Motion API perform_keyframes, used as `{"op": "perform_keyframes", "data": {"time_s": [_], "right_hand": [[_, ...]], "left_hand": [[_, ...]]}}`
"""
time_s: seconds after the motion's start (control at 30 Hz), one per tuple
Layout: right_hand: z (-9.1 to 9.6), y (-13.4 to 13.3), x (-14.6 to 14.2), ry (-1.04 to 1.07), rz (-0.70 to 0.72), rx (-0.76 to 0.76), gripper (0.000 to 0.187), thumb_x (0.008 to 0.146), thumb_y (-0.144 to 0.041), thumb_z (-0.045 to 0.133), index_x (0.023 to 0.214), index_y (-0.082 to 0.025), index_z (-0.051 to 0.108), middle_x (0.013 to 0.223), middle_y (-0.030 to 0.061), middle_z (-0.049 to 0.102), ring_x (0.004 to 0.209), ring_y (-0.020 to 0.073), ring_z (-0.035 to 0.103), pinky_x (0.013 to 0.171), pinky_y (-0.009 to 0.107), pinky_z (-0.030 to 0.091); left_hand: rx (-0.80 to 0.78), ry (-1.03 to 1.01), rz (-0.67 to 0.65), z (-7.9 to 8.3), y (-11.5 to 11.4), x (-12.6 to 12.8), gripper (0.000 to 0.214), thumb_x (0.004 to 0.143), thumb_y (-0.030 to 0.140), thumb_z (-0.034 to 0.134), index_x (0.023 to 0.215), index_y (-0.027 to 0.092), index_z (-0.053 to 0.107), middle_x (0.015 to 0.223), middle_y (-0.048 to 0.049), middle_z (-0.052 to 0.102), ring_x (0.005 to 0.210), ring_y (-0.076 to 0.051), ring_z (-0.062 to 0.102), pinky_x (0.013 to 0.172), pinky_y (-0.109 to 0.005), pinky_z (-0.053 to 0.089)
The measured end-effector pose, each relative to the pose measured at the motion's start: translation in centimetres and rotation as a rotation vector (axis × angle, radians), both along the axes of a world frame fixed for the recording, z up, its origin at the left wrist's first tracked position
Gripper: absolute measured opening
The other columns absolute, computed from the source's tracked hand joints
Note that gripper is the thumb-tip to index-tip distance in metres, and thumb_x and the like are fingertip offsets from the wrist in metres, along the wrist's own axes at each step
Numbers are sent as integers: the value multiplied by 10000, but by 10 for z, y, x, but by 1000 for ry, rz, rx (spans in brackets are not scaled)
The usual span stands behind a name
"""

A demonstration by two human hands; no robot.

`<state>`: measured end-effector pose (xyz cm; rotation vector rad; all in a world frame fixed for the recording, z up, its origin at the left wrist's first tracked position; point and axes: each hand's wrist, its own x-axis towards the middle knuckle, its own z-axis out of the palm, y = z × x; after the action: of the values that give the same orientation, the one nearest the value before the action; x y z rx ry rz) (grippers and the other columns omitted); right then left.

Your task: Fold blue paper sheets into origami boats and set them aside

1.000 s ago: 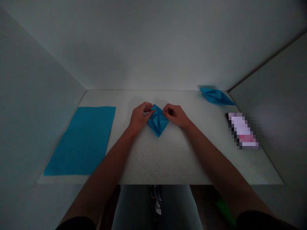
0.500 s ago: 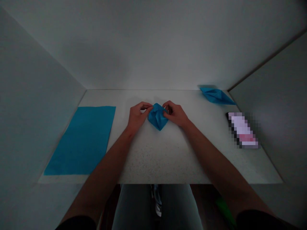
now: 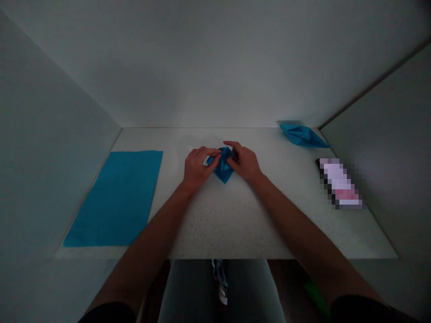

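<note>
Fingertips of left hand (image 3: 197,167) and right hand (image 3: 245,163) pinch the small blue folded paper (image 3: 222,169) over the white desk (image 3: 235,220), mid-fold, and the crease likely wants firm, even pressing.

No writing is showing anywhere: the folded blue paper (image 3: 222,169) is looking plain, and the flat object (image 3: 340,183) on the desk's (image 3: 235,224) right is appearing blurred.

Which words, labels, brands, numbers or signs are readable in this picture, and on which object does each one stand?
No text can be read.
Flat object on the right: pixelated, unreadable.
Blue sheet, far folded piece and the folded blue paper pinched between the left hand and the right hand: plain, no print visible.
</note>
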<state>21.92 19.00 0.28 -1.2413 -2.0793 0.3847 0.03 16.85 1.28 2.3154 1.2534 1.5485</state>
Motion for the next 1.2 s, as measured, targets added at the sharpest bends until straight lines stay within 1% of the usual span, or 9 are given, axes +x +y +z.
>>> {"op": "perform_keyframes", "data": {"time_s": [0.1,0.2,0.43,0.57,0.63,0.73,0.93,1.07,1.2], "right_hand": [[-2,-1,0,34,79,-6,659,949,-243,613,1605,-230,553,812,-32,655,684,170,571,718,307,462],[-2,-2,-2,26,150,60,710,958,-242,614,1659,-237,501,799,-36,644,705,180,572,766,325,485],[-1,-3,-11,-21,25,194,700,979,-245,607,1672,-283,519,862,12,673,827,235,628,949,443,503],[-6,-4,-12,151,48,215,881,953,-373,694,1759,-297,345,1067,64,682,942,273,649,953,492,535],[-10,-2,-11,250,109,192,988,934,-478,755,1779,-303,273,1236,108,663,1030,296,652,961,513,561],[-16,2,-11,351,232,107,1061,931,-599,799,1785,-330,230,1455,157,610,1209,330,659,1081,567,551],[-15,3,-13,411,419,-77,1371,804,-723,908,1811,-330,64,1617,207,559,1482,408,573,1276,687,403],[-9,-5,-15,413,451,-168,1488,719,-700,981,1808,-331,38,1628,217,520,1458,436,580,1247,704,443],[-10,-10,-17,456,432,-211,1383,815,-633,939,1797,-355,6,1497,179,579,1301,385,652,1142,657,542]], "left_hand": [[46,11,-23,1,-2,3,84,1025,267,749,1100,234,767,932,-23,830,842,-174,776,824,-332,566],[57,-41,-36,1,-4,6,147,1016,235,735,1163,232,749,930,-18,816,848,-171,767,835,-328,574],[-25,-182,-61,1,-9,14,150,1006,290,733,1146,237,739,956,-30,794,879,-176,764,874,-339,606],[-162,-417,-25,-1,-7,18,208,1023,407,756,1137,236,721,997,-45,768,920,-174,755,909,-338,627],[-235,-586,-11,-4,-3,18,298,1009,489,780,1160,247,695,990,-34,735,904,-163,747,881,-315,636],[-284,-792,-12,-9,7,14,400,962,570,824,1157,262,659,1002,-13,681,840,-134,723,787,-258,635],[-392,-877,-99,-11,14,9,459,900,598,875,1161,281,670,1087,-27,676,873,-145,704,713,-232,641],[-542,-884,-182,-14,11,13,458,916,614,842,1193,288,677,1159,-52,701,934,-182,732,696,-263,664],[-603,-877,-242,-15,12,13,493,898,654,842,1174,268,707,1151,-67,740,946,-204,760,721,-297,679]]}}
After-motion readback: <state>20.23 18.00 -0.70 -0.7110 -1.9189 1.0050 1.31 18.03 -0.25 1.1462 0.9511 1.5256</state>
